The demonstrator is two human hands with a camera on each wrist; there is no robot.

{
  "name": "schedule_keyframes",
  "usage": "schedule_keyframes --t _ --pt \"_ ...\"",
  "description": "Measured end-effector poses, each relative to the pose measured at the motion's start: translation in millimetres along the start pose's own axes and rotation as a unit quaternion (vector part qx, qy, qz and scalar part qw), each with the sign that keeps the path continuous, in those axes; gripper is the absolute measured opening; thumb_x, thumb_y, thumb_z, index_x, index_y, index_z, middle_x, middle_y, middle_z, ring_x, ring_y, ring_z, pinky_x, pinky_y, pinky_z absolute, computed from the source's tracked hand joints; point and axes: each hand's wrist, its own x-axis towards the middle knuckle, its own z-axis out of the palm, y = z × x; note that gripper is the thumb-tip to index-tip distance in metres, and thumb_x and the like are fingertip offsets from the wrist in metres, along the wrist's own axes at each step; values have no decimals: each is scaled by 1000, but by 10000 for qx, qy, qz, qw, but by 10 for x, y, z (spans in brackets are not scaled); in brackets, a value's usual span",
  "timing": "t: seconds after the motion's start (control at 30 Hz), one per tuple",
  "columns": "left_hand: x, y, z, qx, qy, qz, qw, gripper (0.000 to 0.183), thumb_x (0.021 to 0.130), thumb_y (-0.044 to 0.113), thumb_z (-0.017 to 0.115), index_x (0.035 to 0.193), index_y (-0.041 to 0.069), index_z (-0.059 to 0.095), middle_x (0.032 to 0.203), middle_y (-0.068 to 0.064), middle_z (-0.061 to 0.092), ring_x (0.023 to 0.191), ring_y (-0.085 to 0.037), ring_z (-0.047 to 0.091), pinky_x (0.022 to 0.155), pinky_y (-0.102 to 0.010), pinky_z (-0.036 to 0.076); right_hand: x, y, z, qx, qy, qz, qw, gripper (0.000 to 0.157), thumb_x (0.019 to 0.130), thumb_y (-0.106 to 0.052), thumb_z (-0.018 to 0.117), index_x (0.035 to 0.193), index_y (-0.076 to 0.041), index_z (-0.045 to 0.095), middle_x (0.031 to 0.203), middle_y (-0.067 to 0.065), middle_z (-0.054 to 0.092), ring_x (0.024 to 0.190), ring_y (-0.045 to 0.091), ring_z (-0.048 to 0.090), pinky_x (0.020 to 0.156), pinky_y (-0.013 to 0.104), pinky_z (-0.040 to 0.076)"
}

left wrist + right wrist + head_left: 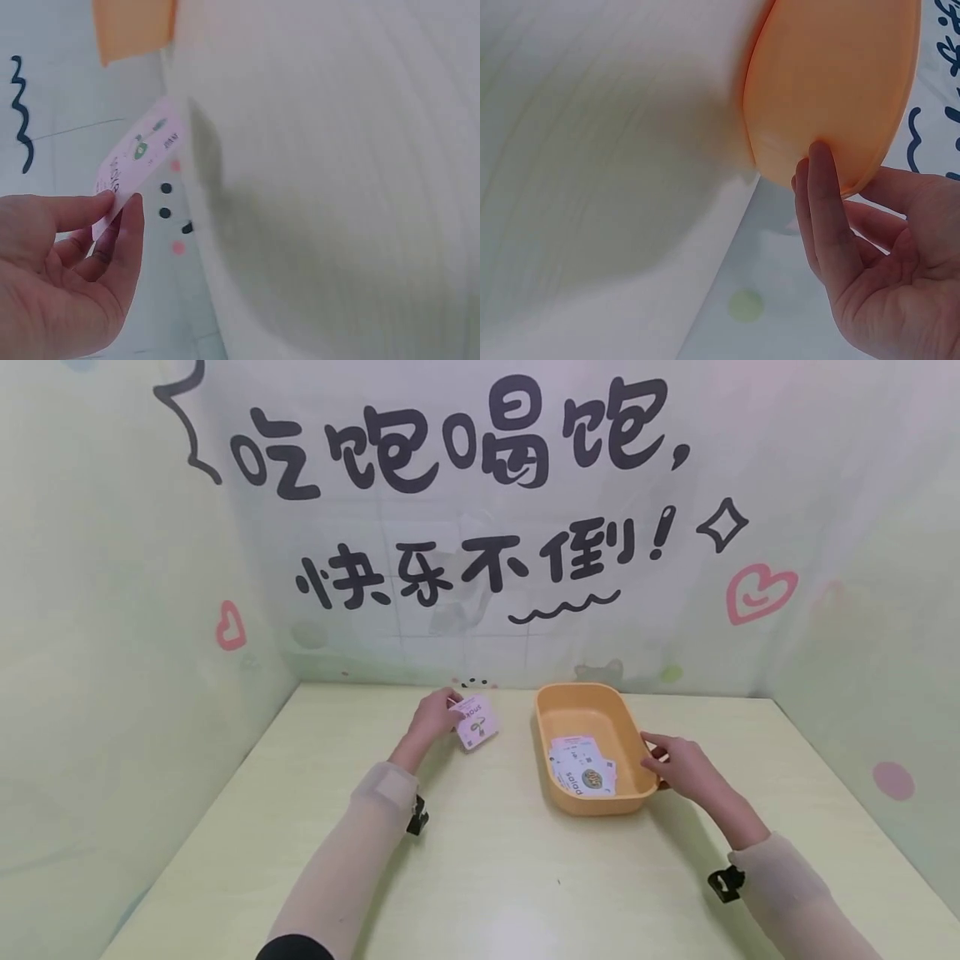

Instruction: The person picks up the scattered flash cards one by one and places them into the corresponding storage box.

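Note:
Between thumb and fingers, my left hand (437, 714) pinches a pink card (477, 723) printed with a small green picture and the word "snake". In the left wrist view the same card (142, 154) is tilted, its lower corner between the thumb and fingers of the left hand (75, 274). My right hand (686, 766) grips the right side of an orange-yellow bin (588, 697), thumb at the rim. The right wrist view shows fingers of the right hand (877, 255) against the outer wall of the bin (825, 90). Several printed cards (581, 768) lie in the bin's near part.
The pale wooden table (480, 860) carries the bin right of its middle. A white printed cloth (465, 643) with dark lettering stands behind the table, and similar cloth hangs at both sides. Black wrist straps (726, 883) sit at the sleeves.

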Motion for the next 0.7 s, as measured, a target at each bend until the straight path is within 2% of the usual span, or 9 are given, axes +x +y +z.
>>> schedule_keyframes --t 0.13,0.23,0.33,0.53,0.63,0.7 --pt "-31 147 -29 -1072 18 34 9942 34 94 -1 60 127 -2 57 119 -21 61 99 -26 64 79 -28 63 25 11 22 47 3 -25 10000 55 97 -4 59 145 14 38 108 30 61 77 19 67 63 30 63" --pt "-43 278 -33 -1847 -44 -40 9828 37 94 -3 60 131 -3 55 120 -22 60 99 -27 64 82 -30 63 49 -1 43 98 -21 -18 9999 56 97 -4 59 145 15 37 109 31 61 77 20 67 64 29 63" --pt "-66 403 -7 -2293 -206 -106 9731 40 94 -2 61 134 -2 54 123 -23 60 101 -28 65 82 -29 63 78 -31 65 138 -31 11 9999 56 97 -4 59 145 14 36 110 31 60 77 19 68 65 30 63" --pt "-146 628 174 -2421 -930 74 9657 41 93 -4 62 134 -4 54 127 -26 61 102 -29 68 81 -27 63 121 -82 103 210 -89 -18 9997 58 98 -6 60 146 15 35 109 29 60 76 19 68 66 31 64" --pt "-177 704 291 -2220 -1432 307 9640 40 92 -5 62 132 -7 55 127 -27 63 104 -31 69 82 -29 63 135 -106 117 272 -94 -20 9996 59 98 -7 60 146 15 35 109 29 60 76 19 68 66 31 64" --pt "-182 727 349 -1983 -1606 463 9658 39 92 -5 62 130 -8 55 125 -27 64 106 -32 69 81 -30 63 140 -118 115 283 -129 -41 9995 59 98 -8 60 146 15 34 110 30 60 76 18 68 66 32 64"
